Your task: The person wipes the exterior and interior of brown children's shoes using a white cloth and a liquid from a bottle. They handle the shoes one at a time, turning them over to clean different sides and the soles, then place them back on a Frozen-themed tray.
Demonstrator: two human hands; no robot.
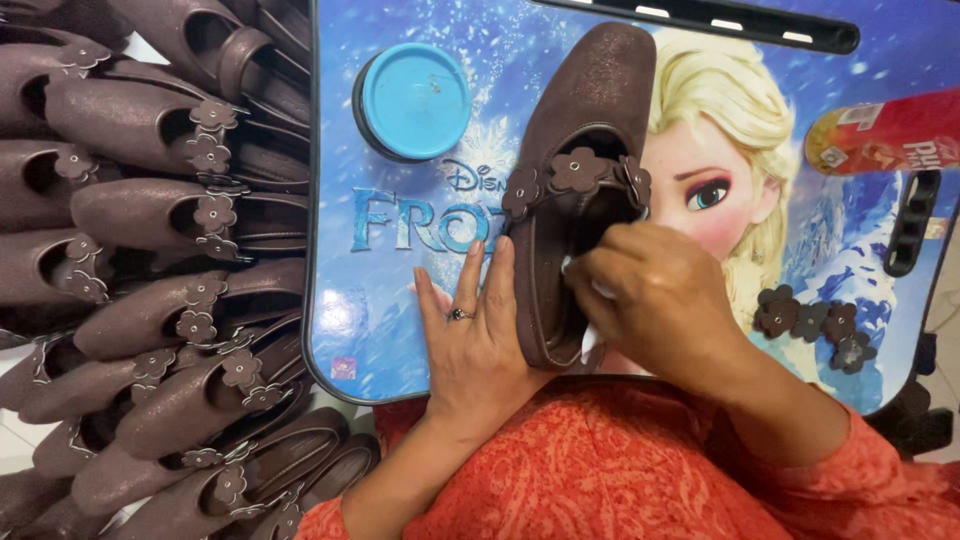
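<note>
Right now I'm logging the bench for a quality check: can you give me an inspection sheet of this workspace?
Surface: blue printed lap tray, partly bare.
Job's things: brown flower-strap shoe lying on the tray; white cloth at its opening.
Clutter: round blue lid, loose brown flower trims, red tube.
Hands: left hand flat against the shoe's side, ring on one finger; right hand closed on the cloth at the shoe's opening.
Cables: nothing seen.
Surroundings: stacked matching brown shoes to the left; orange patterned sleeve below.
</note>
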